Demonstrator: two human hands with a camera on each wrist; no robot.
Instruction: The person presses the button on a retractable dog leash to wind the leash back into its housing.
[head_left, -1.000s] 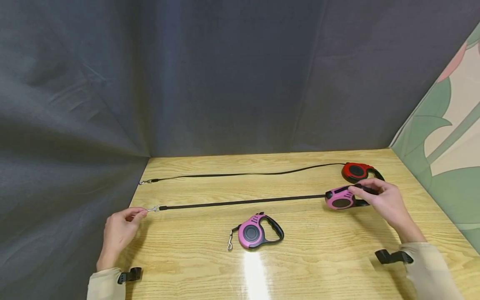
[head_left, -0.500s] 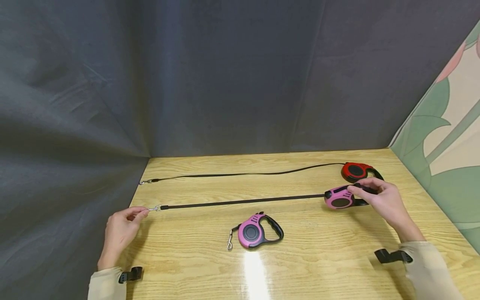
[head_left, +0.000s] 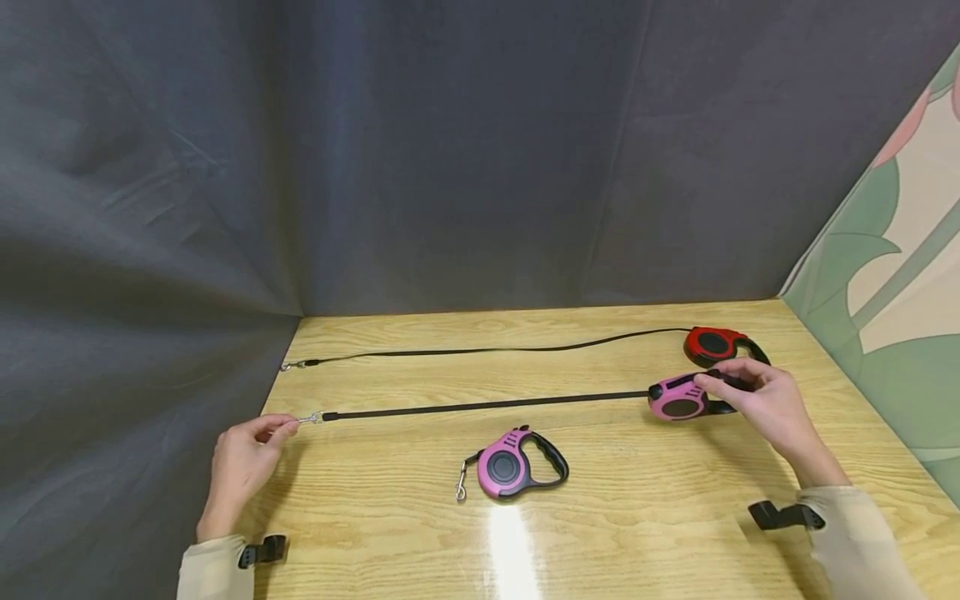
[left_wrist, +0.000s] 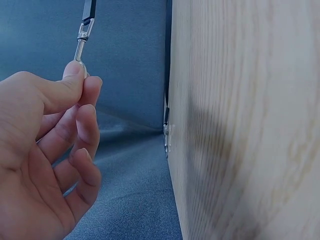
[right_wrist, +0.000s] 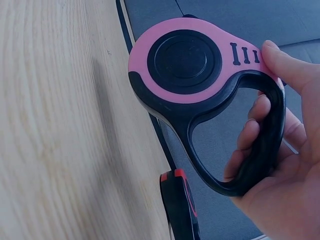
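My left hand (head_left: 243,467) pinches a silver snap hook (left_wrist: 79,47) between thumb and forefinger at the table's left. From that hook a black leash strap (head_left: 487,406) runs nearly straight to a pink retractable dog leash (right_wrist: 185,62). My right hand (head_left: 768,412) grips this leash by its black loop handle, fingers curled through the loop and thumb on the pink casing. The casing is held above the table, throwing a shadow. Closer to me lies a second pink retractable leash (head_left: 501,467), its strap wound in and its short hook (head_left: 461,483) at its left.
Behind the held strap, a red retractable leash (head_left: 708,344) lies with its black strap (head_left: 487,349) drawn out leftward to a hook (head_left: 291,365) at the table's left edge. Dark cloth (head_left: 465,167) closes off the back and left; a patterned panel (head_left: 892,275) stands right.
My left hand has drifted very slightly to the right with the snap hook. The right hand holds its leash in nearly the same place, and the strap between stays stretched out.
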